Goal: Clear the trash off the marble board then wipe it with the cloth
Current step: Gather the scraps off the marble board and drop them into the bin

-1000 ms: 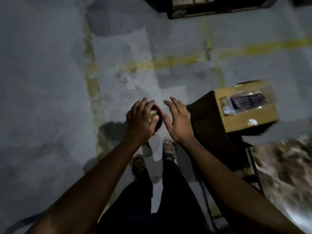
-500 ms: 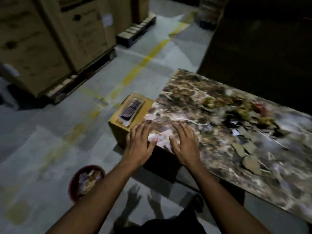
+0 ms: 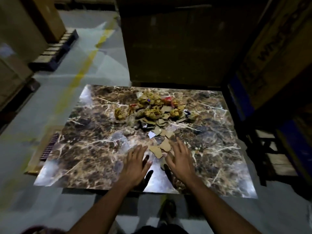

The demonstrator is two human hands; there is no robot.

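While a box (image 3: 43,146) sits just left of the board (image 3: 87,149), the left hand (image 3: 135,163) hovers flat and empty over the board's near part. Cardboard scraps (image 3: 160,147) lie between it and the spread, empty right hand (image 3: 181,160); the trash (image 3: 152,110) heaps toward the board's far edge.

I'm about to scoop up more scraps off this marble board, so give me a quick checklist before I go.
1. Both hands free: ok, left hand and right hand are open, holding nothing.
2. Scraps within reach: ok, cardboard pieces lie between the hands.
3. Main trash pile cleared: not ok, it sits mid-board.
4. Bin nearby: cannot tell, not clearly in view.
5. Cloth ready: cannot tell, none visible.
6. Marble board wiped: not ok.
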